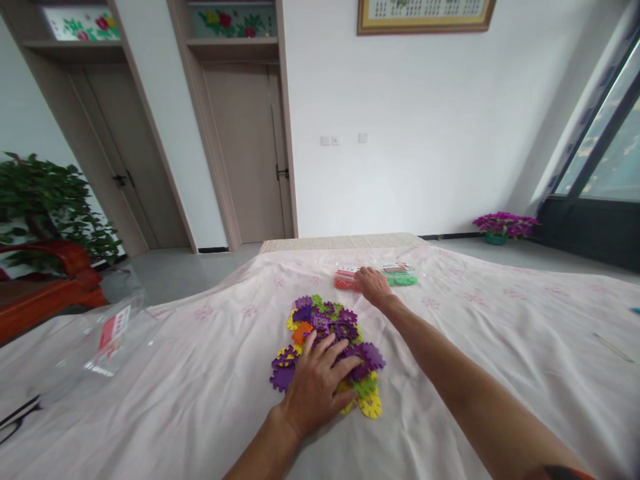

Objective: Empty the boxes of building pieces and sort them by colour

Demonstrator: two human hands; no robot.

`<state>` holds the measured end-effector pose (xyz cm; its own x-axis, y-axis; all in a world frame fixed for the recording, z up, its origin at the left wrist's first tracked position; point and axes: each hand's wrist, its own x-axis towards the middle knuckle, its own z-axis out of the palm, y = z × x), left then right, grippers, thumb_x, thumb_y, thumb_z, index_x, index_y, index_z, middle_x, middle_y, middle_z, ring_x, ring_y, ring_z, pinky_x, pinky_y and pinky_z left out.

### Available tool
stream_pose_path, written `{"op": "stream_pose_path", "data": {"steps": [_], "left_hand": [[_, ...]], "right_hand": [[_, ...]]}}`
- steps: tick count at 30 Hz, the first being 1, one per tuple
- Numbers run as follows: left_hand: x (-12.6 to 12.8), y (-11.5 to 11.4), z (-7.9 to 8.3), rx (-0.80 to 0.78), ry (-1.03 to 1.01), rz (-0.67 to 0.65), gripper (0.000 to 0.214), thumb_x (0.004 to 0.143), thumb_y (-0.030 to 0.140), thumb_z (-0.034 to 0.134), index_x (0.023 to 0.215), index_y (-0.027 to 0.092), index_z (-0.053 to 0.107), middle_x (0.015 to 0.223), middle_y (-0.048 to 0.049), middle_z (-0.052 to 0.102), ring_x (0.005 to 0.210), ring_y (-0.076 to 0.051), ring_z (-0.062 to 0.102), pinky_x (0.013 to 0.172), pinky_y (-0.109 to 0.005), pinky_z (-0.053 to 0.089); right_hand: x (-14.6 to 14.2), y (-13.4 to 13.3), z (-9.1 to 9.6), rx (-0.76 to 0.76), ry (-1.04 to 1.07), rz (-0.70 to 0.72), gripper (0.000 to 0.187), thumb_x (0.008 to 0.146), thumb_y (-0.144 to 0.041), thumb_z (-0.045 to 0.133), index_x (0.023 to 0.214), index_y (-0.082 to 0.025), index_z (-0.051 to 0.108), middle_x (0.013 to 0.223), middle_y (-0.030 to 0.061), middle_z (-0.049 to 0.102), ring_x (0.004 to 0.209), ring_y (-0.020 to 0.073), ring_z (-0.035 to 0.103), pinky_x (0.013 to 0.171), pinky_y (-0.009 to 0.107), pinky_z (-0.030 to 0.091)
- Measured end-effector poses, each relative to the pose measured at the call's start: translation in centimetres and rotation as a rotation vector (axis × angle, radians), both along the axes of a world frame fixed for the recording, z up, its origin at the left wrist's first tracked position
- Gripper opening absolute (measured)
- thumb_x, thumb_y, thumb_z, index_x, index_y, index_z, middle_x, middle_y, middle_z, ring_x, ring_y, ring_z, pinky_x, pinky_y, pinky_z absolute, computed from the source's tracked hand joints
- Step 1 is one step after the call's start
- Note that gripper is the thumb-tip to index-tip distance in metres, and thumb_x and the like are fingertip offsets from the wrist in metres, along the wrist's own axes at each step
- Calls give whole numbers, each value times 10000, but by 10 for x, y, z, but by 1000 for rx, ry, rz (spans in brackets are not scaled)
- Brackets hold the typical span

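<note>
A heap of flat plastic gear-shaped building pieces point(367, 357), mostly purple with yellow, lime green and orange ones, lies on the bedspread in front of me. My left hand point(320, 377) rests palm down on its near side, fingers spread. Farther off, my right hand point(375, 287) is curled over the right end of a clear bag of red pieces point(345, 280); its thumb and fingertips are partly hidden. Just right of that hand is a clear bag of green pieces point(406, 279).
An opened clear plastic bag with a red-and-white label point(114, 330) lies at left, near dark-framed glasses point(20, 417). A thin stick point(613, 347) lies at right. Pale cloth point(215, 400) covers the surface. A red wooden chair point(60, 267) stands at left.
</note>
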<state>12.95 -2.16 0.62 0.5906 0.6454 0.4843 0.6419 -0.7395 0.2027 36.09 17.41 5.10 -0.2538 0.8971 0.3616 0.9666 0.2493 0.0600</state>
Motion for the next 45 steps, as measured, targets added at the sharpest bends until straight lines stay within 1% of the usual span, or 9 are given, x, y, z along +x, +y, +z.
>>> {"op": "stream_pose_path", "data": {"steps": [5,10,14,17,20,23,27,32,45], "left_hand": [[-11,13,-11,-12,-265,149,424,957,429,499,1363,317,554,1483,-83,509,1397,-282,436,1201,-581,248],[-29,30,-25,-187,-897,349,680,956,488,482,1543,280,211,1622,-125,255,1498,-249,270,1198,-457,319],[-38,40,-20,-480,-1261,166,920,872,603,573,1560,300,41,1587,-156,328,1438,-276,389,1118,-447,426],[-38,37,-6,-637,-1463,-55,890,845,565,642,1543,305,154,1429,-132,544,1278,-286,566,1056,-463,472],[-37,33,4,-747,-1613,-132,868,768,417,779,1489,318,306,1323,-96,629,1161,-275,639,1015,-446,491],[-39,33,9,-759,-1696,-93,781,759,339,796,1435,325,404,1256,-61,668,1085,-242,669,978,-416,505],[-45,37,12,-762,-1807,-63,550,818,444,715,1299,224,567,1178,-72,699,1035,-229,677,941,-379,509],[-44,35,14,-811,-1811,-67,570,815,483,710,1293,201,583,1158,-79,709,992,-220,682,911,-370,507],[-44,33,16,-847,-1696,-81,548,797,389,751,1277,205,560,1077,-53,713,912,-192,680,844,-345,533]], "right_hand": [[-26,-43,15,41,145,91,212,936,-251,524,1053,-214,696,1048,83,678,993,217,590,782,290,411],[-55,-114,28,113,406,302,153,918,-276,544,962,-237,685,926,46,677,886,193,607,733,279,419],[-83,-154,28,133,671,444,105,891,-285,587,918,-242,679,855,36,647,784,173,588,707,278,443],[-103,-161,20,63,935,441,89,861,-264,602,878,-223,679,742,9,602,643,139,531,610,259,426],[-110,-156,12,-84,1129,442,149,847,-315,639,911,-191,693,694,-5,589,597,128,504,568,252,417],[-101,-149,8,-207,1151,572,254,863,-385,659,1018,-192,718,813,25,656,685,144,571,645,272,469],[-87,-144,6,-204,982,736,228,838,-384,730,1010,-234,752,901,42,693,823,179,619,761,309,491],[-90,-145,-2,-66,862,728,104,890,-306,692,928,-226,747,870,41,694,866,187,625,811,322,484],[-88,-160,7,22,716,791,174,994,-280,510,994,-216,671,914,67,682,861,182,638,787,309,508]]}}
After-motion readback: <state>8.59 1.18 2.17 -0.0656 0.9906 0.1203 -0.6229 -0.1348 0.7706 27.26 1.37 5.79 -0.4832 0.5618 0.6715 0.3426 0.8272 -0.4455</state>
